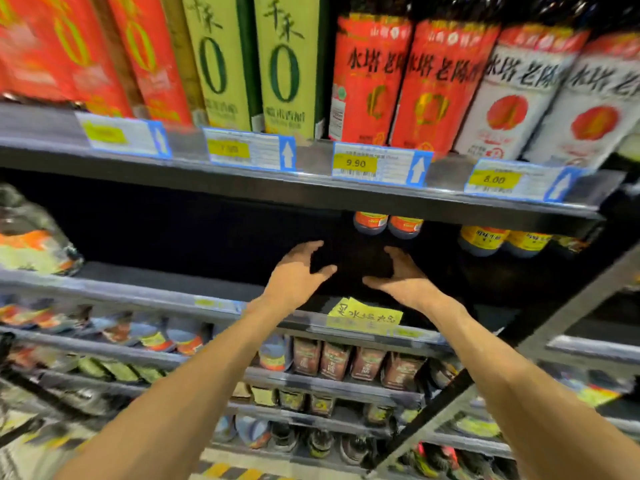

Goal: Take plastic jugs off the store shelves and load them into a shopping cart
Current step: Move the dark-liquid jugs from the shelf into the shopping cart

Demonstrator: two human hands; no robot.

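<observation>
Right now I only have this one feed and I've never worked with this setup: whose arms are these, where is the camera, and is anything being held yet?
There is no machine here. The single picture comes from a wide-angle camera worn on a person's head, looking forward and down, so the two bare arms are that person's own.

The left hand and right hand reach into a dark shelf bay, fingers spread and facing each other. Nothing can be made out between them; the bay is too dark to be sure.

Deeper in that bay stand dark jugs with red labels and yellow-labelled jugs to their right. A handwritten yellow note is stuck on the shelf edge below the hands. The shelf above carries tall red, green and white packs over price tags. No shopping cart is in view.
</observation>
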